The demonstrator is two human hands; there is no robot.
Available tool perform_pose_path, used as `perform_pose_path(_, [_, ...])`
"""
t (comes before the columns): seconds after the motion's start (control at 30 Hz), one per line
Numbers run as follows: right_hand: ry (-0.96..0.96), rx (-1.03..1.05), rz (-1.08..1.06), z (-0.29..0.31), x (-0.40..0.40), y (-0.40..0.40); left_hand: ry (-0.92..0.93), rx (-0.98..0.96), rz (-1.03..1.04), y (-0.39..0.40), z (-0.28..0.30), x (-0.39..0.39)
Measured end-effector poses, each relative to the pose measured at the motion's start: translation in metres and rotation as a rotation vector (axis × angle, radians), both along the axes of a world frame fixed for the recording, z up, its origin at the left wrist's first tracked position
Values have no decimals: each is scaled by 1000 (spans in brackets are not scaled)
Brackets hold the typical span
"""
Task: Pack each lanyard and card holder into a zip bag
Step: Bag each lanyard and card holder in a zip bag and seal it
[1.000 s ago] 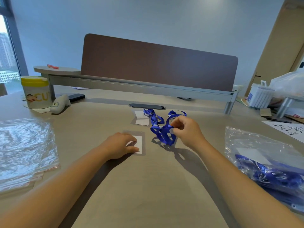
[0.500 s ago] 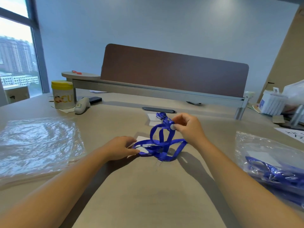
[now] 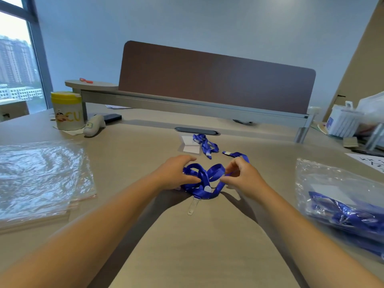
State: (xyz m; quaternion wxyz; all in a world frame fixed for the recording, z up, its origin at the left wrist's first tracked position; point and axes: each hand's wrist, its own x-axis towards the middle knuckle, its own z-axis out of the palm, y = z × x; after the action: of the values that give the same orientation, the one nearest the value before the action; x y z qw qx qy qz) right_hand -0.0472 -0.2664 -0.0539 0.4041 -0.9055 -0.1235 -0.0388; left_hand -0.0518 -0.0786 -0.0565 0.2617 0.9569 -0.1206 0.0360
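Your bench [image 3: 187, 246] is pale wood, brown divider [image 3: 216, 80] far, window [image 3: 16, 59] left. Two loose lanyards: one blue lanyard [image 3: 204, 177] bunched mid-bench, loops running left-right, clear clip [image 3: 192, 206] pointing near; second lanyard [image 3: 205, 145] beyond. Your left hand [image 3: 176, 175] and right hand [image 3: 243, 175] both pinch the near one. One zip-bag stack [image 3: 39, 175] left, one filled bag [image 3: 340, 200] right.

The loose blue woven-cloth lanyard [image 3: 204, 178] at frame centre looks matt, with a clear glossy plastic clip [image 3: 192, 206]. The pale wood-grain desk top [image 3: 187, 246] is smooth and matt. At left, the stacked clear zip bags [image 3: 39, 175] shine, crinkled.
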Motion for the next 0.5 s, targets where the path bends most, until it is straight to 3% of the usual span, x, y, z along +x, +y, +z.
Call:
perform_pose_path(0.17, [113, -140, 151, -8, -8, -9, 37, 133, -95, -19, 1, 11])
perform_pose_path(0.3, [58, -318, 223, -11, -10, -3, 54, 223, -38, -16, -3, 21])
perform_pose_path(0.5, [2, -318, 167, -13, -5, -4, 48, 173, 80, -1, -2, 22])
